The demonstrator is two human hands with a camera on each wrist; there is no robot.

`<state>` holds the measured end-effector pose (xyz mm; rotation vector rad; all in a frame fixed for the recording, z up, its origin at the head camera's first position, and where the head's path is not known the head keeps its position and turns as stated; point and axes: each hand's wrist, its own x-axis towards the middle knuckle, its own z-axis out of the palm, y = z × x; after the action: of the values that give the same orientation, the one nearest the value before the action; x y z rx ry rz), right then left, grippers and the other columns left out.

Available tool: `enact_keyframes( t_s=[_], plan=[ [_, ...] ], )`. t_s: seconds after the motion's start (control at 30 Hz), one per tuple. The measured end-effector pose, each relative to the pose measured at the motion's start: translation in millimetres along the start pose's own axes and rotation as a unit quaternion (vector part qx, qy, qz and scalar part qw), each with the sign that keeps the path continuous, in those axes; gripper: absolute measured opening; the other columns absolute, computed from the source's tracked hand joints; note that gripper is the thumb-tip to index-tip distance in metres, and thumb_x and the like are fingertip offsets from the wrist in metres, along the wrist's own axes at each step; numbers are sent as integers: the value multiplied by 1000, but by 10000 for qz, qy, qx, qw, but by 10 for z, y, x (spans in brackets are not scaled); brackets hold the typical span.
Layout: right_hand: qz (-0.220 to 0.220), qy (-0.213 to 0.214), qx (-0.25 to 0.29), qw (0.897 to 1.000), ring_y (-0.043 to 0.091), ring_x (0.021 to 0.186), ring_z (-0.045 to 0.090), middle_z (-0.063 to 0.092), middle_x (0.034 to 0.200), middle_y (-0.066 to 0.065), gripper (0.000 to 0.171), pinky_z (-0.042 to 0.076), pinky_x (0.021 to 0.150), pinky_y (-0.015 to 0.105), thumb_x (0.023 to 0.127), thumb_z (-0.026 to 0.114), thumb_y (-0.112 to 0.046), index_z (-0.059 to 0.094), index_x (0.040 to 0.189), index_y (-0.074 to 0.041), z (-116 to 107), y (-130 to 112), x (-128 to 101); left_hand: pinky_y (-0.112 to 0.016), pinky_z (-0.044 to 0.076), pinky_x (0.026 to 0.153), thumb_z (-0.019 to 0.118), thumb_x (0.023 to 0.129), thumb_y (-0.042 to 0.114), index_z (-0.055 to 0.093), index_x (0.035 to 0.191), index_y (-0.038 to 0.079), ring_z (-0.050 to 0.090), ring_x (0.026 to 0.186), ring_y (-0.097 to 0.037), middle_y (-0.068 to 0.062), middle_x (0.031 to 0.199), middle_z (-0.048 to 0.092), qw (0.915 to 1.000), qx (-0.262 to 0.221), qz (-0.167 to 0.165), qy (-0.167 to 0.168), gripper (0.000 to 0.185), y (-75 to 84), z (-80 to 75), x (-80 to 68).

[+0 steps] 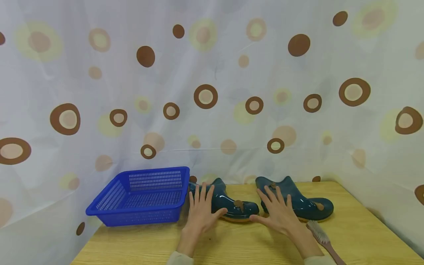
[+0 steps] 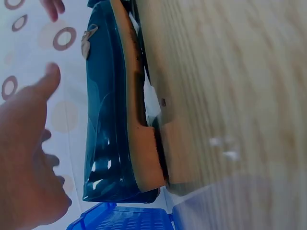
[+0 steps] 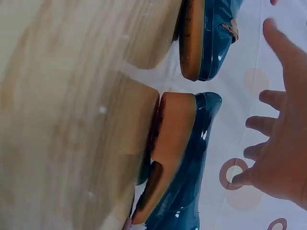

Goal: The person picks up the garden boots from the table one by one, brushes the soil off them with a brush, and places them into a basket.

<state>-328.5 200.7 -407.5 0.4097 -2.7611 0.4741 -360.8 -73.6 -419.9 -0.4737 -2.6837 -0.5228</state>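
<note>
Where the dotted curtain (image 1: 232,73) hangs, a wooden table (image 1: 232,246) stands.

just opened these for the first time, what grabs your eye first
Two glossy dark teal rubber ankle boots stand side by side on the light wooden table, each under a spread open hand: left hand, right hand. Left of them sits a bright blue perforated plastic basket.

Bare table (image 1: 232,246) before boots (image 1: 232,206), basket (image 1: 142,197) leftward
</note>
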Motion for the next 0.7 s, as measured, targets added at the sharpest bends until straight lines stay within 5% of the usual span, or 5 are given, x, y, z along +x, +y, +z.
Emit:
enact_keyframes(
  t_s=[0.3, 0.7],
  plan=[
    [-429, 385, -279, 9979, 44, 127, 52, 58, 135, 16, 61, 46, 98, 63, 89, 71, -42, 55, 139, -12, -30, 11, -6, -57, 22, 121, 65, 95, 40, 42, 146, 2, 24, 148, -44, -25, 158, 30, 9954, -317, -581, 695, 67, -13, -11, 42],
    [32, -230, -57, 9997, 37, 111, 60, 64, 126, 9, 52, 51, 87, 59, 90, 70, -42, 59, 135, -16, -173, -32, -86, -56, 46, 104, 65, 97, 33, 40, 145, -2, 47, 132, -42, -26, 145, 42, 9834, -1074, -1310, 642, 64, -93, -219, 182]
  ],
)
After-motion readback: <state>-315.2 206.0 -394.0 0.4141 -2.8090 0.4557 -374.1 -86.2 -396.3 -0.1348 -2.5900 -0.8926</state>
